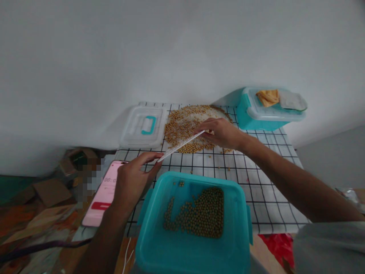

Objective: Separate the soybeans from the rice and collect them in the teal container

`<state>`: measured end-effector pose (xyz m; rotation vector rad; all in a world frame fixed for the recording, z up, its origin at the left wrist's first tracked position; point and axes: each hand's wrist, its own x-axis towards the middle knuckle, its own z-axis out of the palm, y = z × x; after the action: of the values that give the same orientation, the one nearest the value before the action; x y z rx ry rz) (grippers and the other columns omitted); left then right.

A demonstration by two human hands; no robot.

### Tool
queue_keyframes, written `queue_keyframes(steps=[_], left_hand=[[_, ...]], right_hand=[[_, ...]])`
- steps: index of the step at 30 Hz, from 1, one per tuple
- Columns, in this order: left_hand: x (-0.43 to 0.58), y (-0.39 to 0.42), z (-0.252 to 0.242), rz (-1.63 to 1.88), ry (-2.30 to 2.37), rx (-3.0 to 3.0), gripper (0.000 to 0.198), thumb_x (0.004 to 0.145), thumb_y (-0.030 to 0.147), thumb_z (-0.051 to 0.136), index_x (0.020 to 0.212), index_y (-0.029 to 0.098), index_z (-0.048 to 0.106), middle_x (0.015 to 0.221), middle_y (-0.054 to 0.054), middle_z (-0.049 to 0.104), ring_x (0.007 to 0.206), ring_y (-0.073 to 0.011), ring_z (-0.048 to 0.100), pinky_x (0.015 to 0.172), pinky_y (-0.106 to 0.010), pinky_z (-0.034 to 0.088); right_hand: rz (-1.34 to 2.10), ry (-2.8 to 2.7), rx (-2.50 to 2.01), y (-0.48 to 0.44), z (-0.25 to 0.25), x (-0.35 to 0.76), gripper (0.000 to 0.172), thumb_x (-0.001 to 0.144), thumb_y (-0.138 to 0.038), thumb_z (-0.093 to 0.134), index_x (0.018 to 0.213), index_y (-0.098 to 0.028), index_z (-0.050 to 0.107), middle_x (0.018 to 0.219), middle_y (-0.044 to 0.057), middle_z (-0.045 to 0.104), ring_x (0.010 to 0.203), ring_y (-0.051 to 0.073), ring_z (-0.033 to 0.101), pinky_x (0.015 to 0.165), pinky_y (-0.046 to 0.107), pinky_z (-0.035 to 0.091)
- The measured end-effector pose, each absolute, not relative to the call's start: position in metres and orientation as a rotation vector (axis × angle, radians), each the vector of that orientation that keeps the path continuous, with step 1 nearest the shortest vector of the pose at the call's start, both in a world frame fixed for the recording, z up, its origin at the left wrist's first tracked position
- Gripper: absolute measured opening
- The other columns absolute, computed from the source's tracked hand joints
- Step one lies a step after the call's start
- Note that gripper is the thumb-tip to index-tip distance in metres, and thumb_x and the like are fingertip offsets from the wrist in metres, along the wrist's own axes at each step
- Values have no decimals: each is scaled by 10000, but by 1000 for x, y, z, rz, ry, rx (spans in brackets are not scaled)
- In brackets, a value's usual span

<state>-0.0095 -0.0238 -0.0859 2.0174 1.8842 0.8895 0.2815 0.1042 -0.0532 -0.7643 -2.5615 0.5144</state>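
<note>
A thin white flat piece, seen nearly edge-on, slants between my two hands above the table. Its lower left end is pinched by my left hand. My right hand grips the upper right end, with the fingers closed. Behind it and partly hidden by my right hand lies a spread heap of round yellow soybeans mixed with small white grains. In front of my hands is an uncovered teal plastic box, with many round beans gathered toward its right side.
A clear lid with a teal handle lies back left. At the back right stands a lidded teal box, topped by a yellow cloth. A phone with a pink screen lies left on the gridded tabletop. A wall rises behind.
</note>
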Motion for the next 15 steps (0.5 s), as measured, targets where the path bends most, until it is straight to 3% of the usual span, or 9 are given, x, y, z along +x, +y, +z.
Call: queue_keyframes(steps=[10,15], left_hand=[[-7,-16,-79,907,1888,2046,186,893,414,661,1062,352,709,1063,84,753,984,-170,719,867,-270,542],[-15,-7,-82,875,1887,2066,179,901,422,648,1050,340,705,1036,77,758,918,-166,731,811,-255,548]], right_hand=[[454,-2477,-850,96,-56,291,220,968,-195,551,1086,-209,736,1002,57,753,888,164,660,803,299,498],[429,-2489,-805,103,-66,283,255,965,-162,538,1122,-227,730,1037,52,750,921,163,660,847,310,501]])
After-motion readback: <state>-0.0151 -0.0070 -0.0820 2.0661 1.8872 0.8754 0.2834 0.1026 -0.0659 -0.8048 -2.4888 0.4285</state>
